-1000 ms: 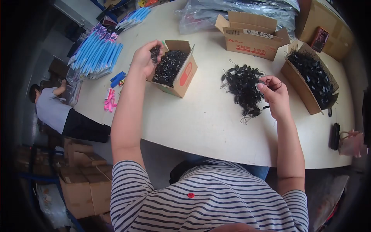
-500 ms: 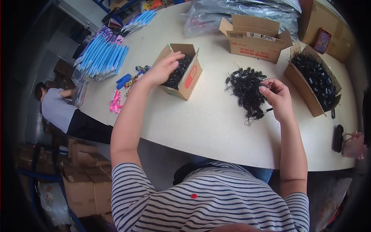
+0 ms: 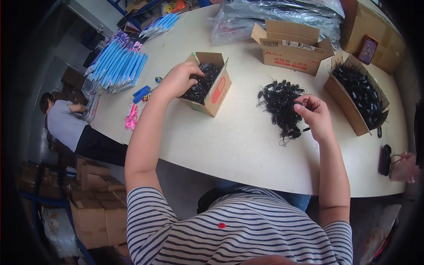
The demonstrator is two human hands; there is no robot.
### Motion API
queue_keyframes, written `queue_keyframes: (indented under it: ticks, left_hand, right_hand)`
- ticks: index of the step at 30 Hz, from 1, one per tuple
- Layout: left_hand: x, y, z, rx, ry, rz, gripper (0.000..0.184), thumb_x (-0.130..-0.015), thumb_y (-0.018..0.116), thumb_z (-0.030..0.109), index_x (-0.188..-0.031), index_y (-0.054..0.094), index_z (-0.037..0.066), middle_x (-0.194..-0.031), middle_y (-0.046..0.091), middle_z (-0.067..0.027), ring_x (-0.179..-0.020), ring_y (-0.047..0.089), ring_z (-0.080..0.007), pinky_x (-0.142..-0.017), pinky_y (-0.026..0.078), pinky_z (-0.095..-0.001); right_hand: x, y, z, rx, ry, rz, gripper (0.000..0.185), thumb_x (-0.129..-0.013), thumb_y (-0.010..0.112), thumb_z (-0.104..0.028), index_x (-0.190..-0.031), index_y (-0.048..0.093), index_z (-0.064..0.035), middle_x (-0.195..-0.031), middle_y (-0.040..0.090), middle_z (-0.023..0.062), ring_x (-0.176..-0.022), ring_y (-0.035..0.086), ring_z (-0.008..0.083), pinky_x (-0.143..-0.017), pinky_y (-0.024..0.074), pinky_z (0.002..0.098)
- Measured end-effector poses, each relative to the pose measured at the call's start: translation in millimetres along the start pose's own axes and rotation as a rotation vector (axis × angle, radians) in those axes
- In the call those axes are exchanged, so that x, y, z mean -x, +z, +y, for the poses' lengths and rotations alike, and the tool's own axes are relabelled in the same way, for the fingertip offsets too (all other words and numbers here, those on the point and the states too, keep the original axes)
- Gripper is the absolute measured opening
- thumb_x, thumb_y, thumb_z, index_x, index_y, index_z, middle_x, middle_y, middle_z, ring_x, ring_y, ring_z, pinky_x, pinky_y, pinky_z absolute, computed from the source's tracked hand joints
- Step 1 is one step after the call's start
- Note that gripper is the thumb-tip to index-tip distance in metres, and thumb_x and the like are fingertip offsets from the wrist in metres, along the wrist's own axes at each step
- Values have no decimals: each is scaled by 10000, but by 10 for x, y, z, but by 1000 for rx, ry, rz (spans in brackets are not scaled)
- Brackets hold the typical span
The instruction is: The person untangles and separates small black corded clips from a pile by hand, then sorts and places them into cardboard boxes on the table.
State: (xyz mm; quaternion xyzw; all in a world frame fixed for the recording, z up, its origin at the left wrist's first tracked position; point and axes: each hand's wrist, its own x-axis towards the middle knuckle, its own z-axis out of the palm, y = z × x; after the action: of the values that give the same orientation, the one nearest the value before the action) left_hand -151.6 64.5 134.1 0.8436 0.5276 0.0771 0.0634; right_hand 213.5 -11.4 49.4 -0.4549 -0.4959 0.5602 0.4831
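My left hand [image 3: 180, 79] reaches over the near-left side of a small cardboard box [image 3: 218, 95], fingers bent above the small black parts [image 3: 205, 84] inside. A gap shows between thumb and fingers, with nothing seen in it. My right hand [image 3: 317, 117] pinches a small black piece with a thin cord loop [image 3: 298, 103]. It is at the right edge of a loose pile of similar black looped pieces [image 3: 282, 106] lying on the table [image 3: 229, 150].
A long carton of black looped pieces [image 3: 360, 92] stands at right. Behind are an open carton [image 3: 289, 57], plastic bags [image 3: 274, 17] and a phone [image 3: 368, 49]. Blue packets [image 3: 117, 66], a blue clip [image 3: 141, 94] and pink ribbon [image 3: 131, 117] lie left. Another person [image 3: 70, 123] bends at far left.
My left hand has gone from stretched-out fingers above the box to bent fingers lower at its contents. My right hand, still pinching the black piece, has shifted slightly.
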Motion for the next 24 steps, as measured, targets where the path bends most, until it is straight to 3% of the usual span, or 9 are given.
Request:
queue_keyframes:
  ticks: [3, 6, 8, 9, 10, 11, 16, 19, 24]
  left_hand:
    - [35, 17, 64, -86, 105, 163, 198, -736, 617, 8, -934, 621, 11, -929, 606, -79, -897, 570, -236, -793, 455, -319]
    - [122, 133, 662, 320, 45, 438, 150, -755, 614, 39, -903, 626, 20, -889, 610, -66, -823, 584, -185, -706, 465, -282]
    - [201, 543, 1068, 582, 114, 363, 99, -766, 612, 67, -858, 628, 34, -870, 611, -45, -781, 582, -139, -657, 456, -254]
    - [219, 786, 1242, 635, 218, 219, 79, -759, 631, 91, -823, 625, 45, -848, 608, -53, -774, 583, -163, -657, 460, -276]
    - [206, 985, 1353, 446, 491, 314, 76, -755, 641, 102, -806, 624, 48, -820, 601, -77, -749, 581, -197, -648, 464, -295]
    - [215, 1087, 1481, 474, 494, 264, 90, -746, 651, 109, -801, 624, 43, -803, 597, -91, -745, 574, -229, -654, 465, -315]
    - [68, 1498, 1667, 899, 238, 315, 59, -774, 624, 67, -790, 615, 12, -740, 595, -69, -626, 566, -155, -529, 441, -257]
    - [2, 1659, 1527, 832, 244, 584, 30, -768, 618, 9, -765, 599, -14, -702, 576, -66, -543, 516, -109, -470, 401, -219]
    - [-24, 1619, 1325, 863, 173, 654, 35, -774, 612, -8, -755, 587, -24, -690, 561, -61, -527, 490, -87, -464, 392, -207]
  right_hand:
    - [-10, -2, 19, 29, 6, 3, 160, -766, 674, -70, -902, 599, -34, -745, 527, -45, -690, 460, 39, -624, 368, 183]
    - [-10, 18, 19, 37, 20, 16, 143, -777, 656, -70, -897, 580, -55, -743, 518, -45, -654, 444, 32, -565, 348, 179]
    - [-6, 39, 31, -24, 44, 9, 125, -794, 628, -77, -896, 556, -74, -736, 508, -41, -605, 416, 24, -509, 315, 176]
    - [-14, 40, 58, -80, 64, -3, 114, -806, 609, -82, -898, 541, -83, -731, 503, -38, -574, 396, 21, -479, 293, 174]
    - [-19, 36, 80, -135, 83, -13, 103, -818, 590, -88, -899, 527, -93, -726, 498, -35, -544, 376, 17, -448, 270, 173]
    - [-23, 32, 78, -160, 104, -10, 90, -829, 570, -96, -901, 516, -100, -719, 493, -31, -521, 352, 17, -433, 250, 174]
    - [-64, 6, 92, -246, 185, -6, 36, -862, 497, -115, -894, 483, -125, -700, 489, -13, -450, 288, 20, -395, 197, 173]
    - [-94, 1, 94, -274, 215, 3, 32, -859, 491, -105, -880, 490, -129, -693, 494, -10, -442, 281, 19, -392, 188, 173]
    - [-202, -53, 10, -434, 206, 33, 26, -856, 509, -144, -836, 493, -139, -686, 502, -15, -432, 276, 27, -388, 190, 184]
